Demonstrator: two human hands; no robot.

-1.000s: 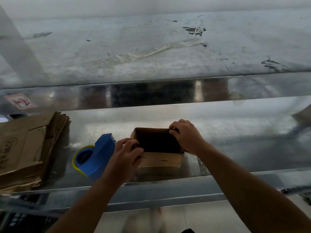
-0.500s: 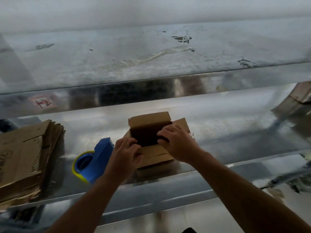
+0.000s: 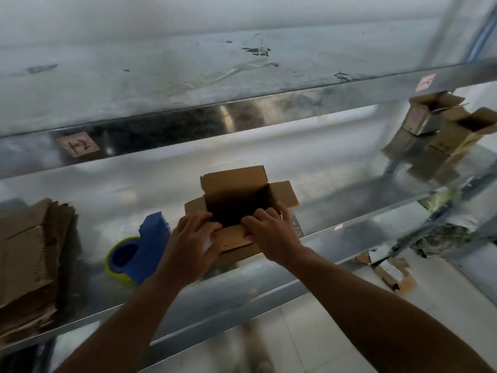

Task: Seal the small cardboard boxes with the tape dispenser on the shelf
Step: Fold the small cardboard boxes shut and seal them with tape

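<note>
Left hand [image 3: 188, 243] and right hand [image 3: 271, 232] grip the open cardboard box [image 3: 234, 179] by its near flap; the tape dispenser [image 3: 139, 243] lies just left of it, nearer the left hand.

Before me a shiny galvanised steel shelf [image 3: 336, 200] gleams under soft light; a scuffed, stained grey metal shelf [image 3: 134, 84] sits above it, pale tiled floor [image 3: 295, 332] below.
</note>
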